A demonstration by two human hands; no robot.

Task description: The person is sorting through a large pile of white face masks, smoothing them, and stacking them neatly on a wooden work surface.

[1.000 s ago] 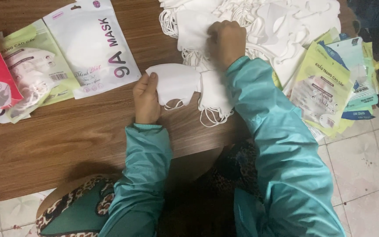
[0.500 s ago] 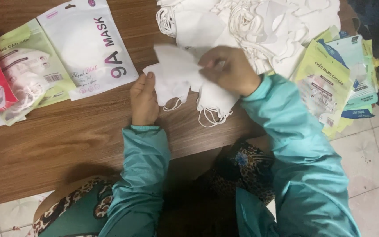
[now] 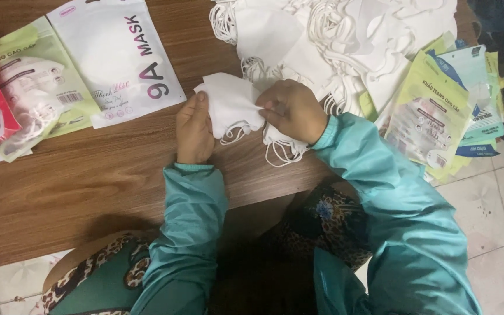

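Just below the heap of loose white masks (image 3: pixel 345 41) on the brown wooden worktop (image 3: pixel 88 186), I pinch a folded white fabric mask (image 3: pixel 228 102) with both hands, left (image 3: pixel 193 128) and right (image 3: pixel 291 109), fingers closed; edges want aligning squarely.

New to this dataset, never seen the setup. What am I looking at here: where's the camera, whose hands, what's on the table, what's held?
There is no machine: a person works bare-handed, and the one camera sits on their head, looking down. Both hands hold a small stack of white face masks: the left hand grips its left edge, the right hand pinches its right side. On the wooden table lie a pile of loose white masks, flat mask pouches at the left, and a stack of green and blue pouches at the right.
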